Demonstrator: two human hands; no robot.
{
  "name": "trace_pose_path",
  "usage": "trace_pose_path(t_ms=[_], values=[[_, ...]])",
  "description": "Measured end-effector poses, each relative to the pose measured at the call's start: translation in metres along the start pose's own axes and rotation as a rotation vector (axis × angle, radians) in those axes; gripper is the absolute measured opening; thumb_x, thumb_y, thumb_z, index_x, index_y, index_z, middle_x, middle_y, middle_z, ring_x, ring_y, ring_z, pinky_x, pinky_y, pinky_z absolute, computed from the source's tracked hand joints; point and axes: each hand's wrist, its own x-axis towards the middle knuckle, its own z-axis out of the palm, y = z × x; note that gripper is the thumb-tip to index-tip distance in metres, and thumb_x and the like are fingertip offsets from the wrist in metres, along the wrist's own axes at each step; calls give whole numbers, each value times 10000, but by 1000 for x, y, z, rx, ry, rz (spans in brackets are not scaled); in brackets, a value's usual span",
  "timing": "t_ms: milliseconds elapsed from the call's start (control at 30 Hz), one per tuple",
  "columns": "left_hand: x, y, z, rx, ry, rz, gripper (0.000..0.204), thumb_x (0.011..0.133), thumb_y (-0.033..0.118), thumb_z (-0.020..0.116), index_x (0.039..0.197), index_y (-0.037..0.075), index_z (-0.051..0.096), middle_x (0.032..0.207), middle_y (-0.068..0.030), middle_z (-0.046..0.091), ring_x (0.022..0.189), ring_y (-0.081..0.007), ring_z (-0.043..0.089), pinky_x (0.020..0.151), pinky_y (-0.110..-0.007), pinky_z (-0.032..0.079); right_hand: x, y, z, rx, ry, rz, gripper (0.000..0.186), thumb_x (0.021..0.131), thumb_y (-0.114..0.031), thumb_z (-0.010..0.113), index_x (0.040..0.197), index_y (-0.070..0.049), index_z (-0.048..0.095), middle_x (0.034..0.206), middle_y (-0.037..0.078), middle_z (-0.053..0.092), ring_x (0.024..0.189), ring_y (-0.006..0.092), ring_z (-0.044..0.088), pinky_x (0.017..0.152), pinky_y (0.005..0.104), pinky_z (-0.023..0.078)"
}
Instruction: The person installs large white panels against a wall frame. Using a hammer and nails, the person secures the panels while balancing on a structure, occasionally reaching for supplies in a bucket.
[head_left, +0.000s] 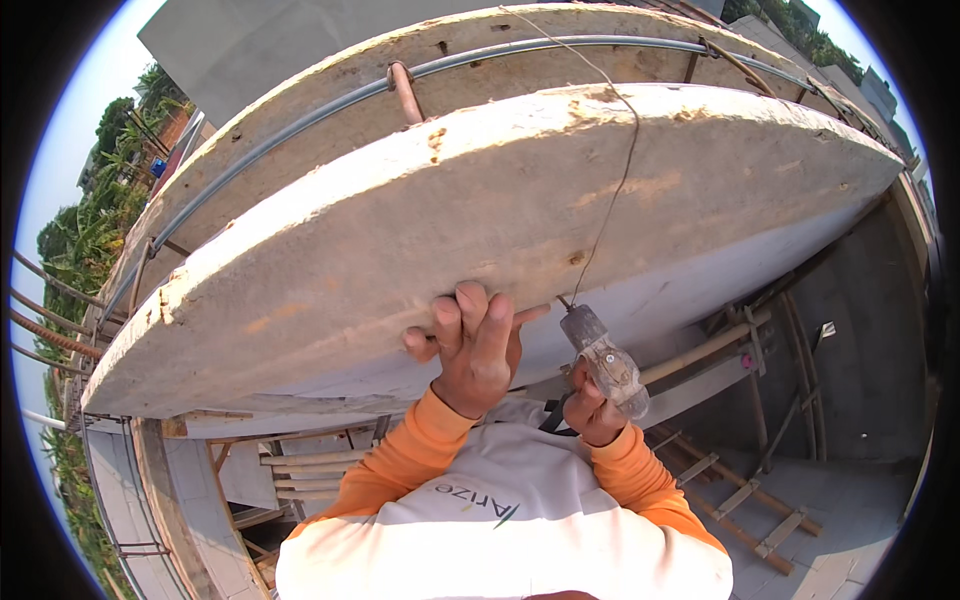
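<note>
My right hand (592, 408) grips a hammer, its handle mostly hidden behind the head. The worn grey hammer head (606, 362) is tilted, its upper end close to a small nail (566, 302) at the lower part of a formwork board (450, 230). A thin wire (622, 180) hangs over the board's top edge and runs down to that nail. Left of the nail, my left hand (474, 350) rests against the board's face. Its fingers stretch upward and its thumb points toward the nail; nothing shows in it.
Behind the board, a second board (330, 75) stands parallel, with a grey conduit (300, 130) and rusty rebar (404, 92) in the gap. Below right, a wooden ladder (735, 497) and props stand over a lower floor. More rebar (50, 335) sticks out at left.
</note>
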Motion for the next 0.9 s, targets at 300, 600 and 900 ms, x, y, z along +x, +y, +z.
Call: trace_pose_path(t_ms=[300, 600, 900], values=[[-3, -1, -1, 3, 1, 3, 836, 866, 225, 816, 1482, 4, 296, 1592, -370, 217, 1558, -406, -40, 1157, -530, -203, 11, -6, 8, 479, 183, -189, 292, 853, -133, 610, 1093, 31, 637, 1027, 177, 674, 805, 305, 674, 676, 356, 540], [-4, 1, 0, 25, -23, -5, 846, 843, 246, 837, 1465, -1, 320, 1582, -376, 239, 1557, -414, -9, 1157, -522, -193, -45, 28, 14, 334, 226, -98, 436, 826, -116, 676, 1198, 96, 598, 1058, 216, 662, 844, 334, 676, 750, 360, 561], [-7, -2, -2, 7, -16, -12, 832, 851, 225, 829, 1468, -7, 321, 1582, -381, 230, 1557, -415, -5, 1149, -518, -215, -14, 5, -3, -121, -22, -58, 442, 861, -159, 638, 1213, 103, 583, 1038, 225, 656, 825, 380, 666, 778, 419, 558]])
